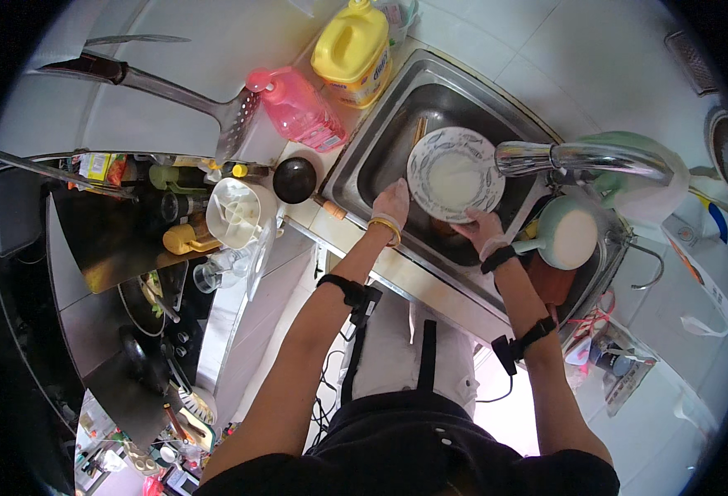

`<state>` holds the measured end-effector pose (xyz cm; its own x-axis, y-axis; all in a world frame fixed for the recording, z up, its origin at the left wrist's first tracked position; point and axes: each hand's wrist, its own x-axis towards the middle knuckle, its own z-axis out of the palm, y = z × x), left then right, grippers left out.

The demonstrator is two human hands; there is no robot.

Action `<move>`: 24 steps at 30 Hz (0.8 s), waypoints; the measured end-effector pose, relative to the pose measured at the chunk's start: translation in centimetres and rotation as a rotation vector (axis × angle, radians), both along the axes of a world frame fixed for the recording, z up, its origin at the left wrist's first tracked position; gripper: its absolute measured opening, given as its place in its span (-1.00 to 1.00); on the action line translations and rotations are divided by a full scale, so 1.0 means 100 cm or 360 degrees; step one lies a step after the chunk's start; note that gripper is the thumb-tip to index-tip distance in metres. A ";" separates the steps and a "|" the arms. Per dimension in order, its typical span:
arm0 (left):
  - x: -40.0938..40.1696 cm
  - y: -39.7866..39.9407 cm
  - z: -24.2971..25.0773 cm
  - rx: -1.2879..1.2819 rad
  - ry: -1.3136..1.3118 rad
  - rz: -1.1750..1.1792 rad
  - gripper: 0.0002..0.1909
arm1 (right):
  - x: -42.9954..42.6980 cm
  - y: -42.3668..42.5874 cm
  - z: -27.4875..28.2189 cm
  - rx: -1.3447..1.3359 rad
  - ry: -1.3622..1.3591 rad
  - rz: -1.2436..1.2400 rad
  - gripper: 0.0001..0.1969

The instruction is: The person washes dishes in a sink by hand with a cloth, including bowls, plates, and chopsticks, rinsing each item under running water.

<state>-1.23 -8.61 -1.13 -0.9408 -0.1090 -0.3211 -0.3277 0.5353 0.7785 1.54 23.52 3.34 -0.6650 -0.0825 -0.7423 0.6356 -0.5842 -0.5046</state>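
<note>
A white plate (454, 177) with a grey leaf-like pattern is held over the steel sink basin (379, 164). My right hand (483, 230) grips its near right rim, the thumb lying on top. At the left rim, my left hand (393, 203) holds the plate too, its fingertips partly hidden. Both hands seem to wear thin clear gloves. The chrome faucet (525, 159) reaches over the plate's right edge; a whitish patch, perhaps water, shows in the plate's middle. Wooden chopsticks (420, 129) lie in the basin behind the plate. Something brown below the plate is mostly covered.
A pale green saucepan (567, 234) stands right of the basin. Beyond the left rim are a pink pump bottle (302, 111), a yellow detergent jug (355, 56) and a round black object (294, 180). A wooden handle (334, 209) rests at the front edge. A slotted turner (234, 118) hangs left.
</note>
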 end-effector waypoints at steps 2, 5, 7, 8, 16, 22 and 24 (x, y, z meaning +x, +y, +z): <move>-0.001 -0.003 0.002 -0.0010 -0.0017 -0.0026 -0.46 | -0.004 0.001 0.004 -0.0008 -0.0090 -0.0111 -0.57; 0.002 -0.010 0.001 -0.0004 -0.0057 -0.0058 -0.51 | 0.003 0.004 0.009 0.0075 -0.0087 -0.0108 -0.60; 0.002 -0.011 -0.001 0.0022 -0.0087 -0.0102 -0.54 | 0.011 0.008 0.010 0.0152 -0.0152 -0.0074 -0.62; 0.001 -0.008 0.001 0.0049 -0.0100 -0.0143 -0.56 | 0.014 0.007 0.010 0.0060 -0.0077 0.0046 -0.62; -0.021 -0.004 0.034 0.0696 -0.0287 -0.0478 -0.67 | 0.003 0.005 0.027 -0.0136 0.0062 0.0200 -0.59; -0.017 0.042 0.027 0.1541 -0.1211 0.0456 -0.61 | 0.017 0.038 0.096 0.0225 -0.0219 0.0588 -0.45; -0.015 -0.021 -0.008 0.1916 -0.1678 0.0624 -0.56 | -0.010 -0.009 0.153 0.0617 0.0103 0.0725 -0.39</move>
<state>-2.77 -10.74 -1.95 -0.2430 0.4973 -0.8328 -0.9107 -0.4127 0.0193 0.51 22.63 18.62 -0.6712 -0.1012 -0.7344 0.7397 -0.0261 -0.6724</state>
